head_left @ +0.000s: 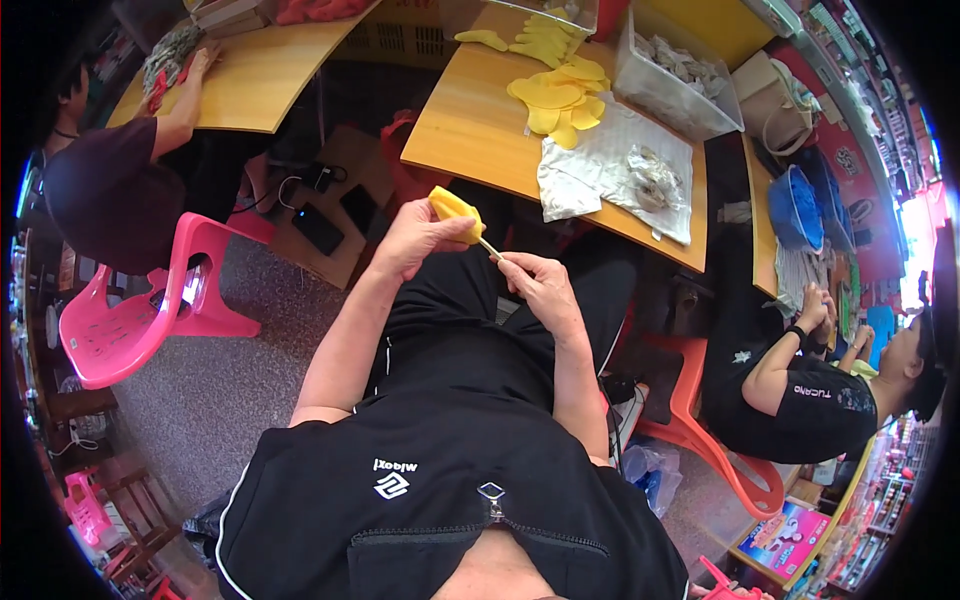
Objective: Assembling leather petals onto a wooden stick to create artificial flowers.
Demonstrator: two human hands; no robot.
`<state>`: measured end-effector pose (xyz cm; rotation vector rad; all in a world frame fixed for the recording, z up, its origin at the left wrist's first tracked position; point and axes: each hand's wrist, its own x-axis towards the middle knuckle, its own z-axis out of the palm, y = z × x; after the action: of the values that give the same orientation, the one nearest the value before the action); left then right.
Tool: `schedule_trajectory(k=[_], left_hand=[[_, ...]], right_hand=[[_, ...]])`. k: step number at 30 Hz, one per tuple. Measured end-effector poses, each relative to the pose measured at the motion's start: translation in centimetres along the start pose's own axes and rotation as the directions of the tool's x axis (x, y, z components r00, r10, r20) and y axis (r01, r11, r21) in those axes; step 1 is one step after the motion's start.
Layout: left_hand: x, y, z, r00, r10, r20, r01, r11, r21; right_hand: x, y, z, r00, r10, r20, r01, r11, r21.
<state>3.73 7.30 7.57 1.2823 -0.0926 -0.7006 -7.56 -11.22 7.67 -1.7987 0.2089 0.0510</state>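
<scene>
My left hand (412, 240) pinches a small yellow fabric piece (452, 210) above my lap. A thin light-coloured stick (490, 249) runs from the yellow piece to my right hand (543, 290), whose fingers are closed on it. The stick's far end is hidden in or behind the yellow piece; I cannot tell which. On the wooden table (465, 120) ahead lies a loose pile of similar yellow pieces (560, 95). Beside them a white cloth (625, 140) is spread, with a clear plastic bag (655, 180) of pale contents on top.
A clear plastic bin (680, 85) stands at the table's far right. One person (120, 200) works at another table on the left, near a pink chair (150, 310). A second person (800, 390) sits on the right in an orange chair (690, 420), near a blue basket (797, 208).
</scene>
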Motion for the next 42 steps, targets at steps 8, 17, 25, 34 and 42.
schedule_trajectory(k=[8, 17, 25, 34, 42], left_hand=[[0.0, 1.2, -0.3, 0.996, 0.082, -0.047, -0.087, 0.986, -0.141], [0.4, -0.2, -0.1, 0.993, 0.118, -0.011, -0.119, 0.99, -0.076], [0.4, 1.0, -1.1, 0.995, 0.094, -0.037, -0.097, 0.99, -0.098], [0.5, 0.1, -0.3, 0.995, 0.092, -0.024, -0.095, 0.93, -0.355], [1.2, 0.2, 0.7, 0.988, 0.154, -0.022, -0.151, 0.915, -0.374]], right_hand=[[0.5, 0.8, 1.8, 0.984, 0.153, 0.093, -0.179, 0.842, 0.509], [0.5, 1.2, 1.7, 0.98, 0.158, 0.124, -0.2, 0.816, 0.542], [0.7, 1.8, 1.8, 0.979, 0.149, 0.142, -0.199, 0.856, 0.477], [0.7, 2.1, 3.5, 0.98, 0.188, 0.061, -0.194, 0.862, 0.468], [0.5, 3.0, 3.9, 0.972, 0.208, 0.107, -0.224, 0.704, 0.674]])
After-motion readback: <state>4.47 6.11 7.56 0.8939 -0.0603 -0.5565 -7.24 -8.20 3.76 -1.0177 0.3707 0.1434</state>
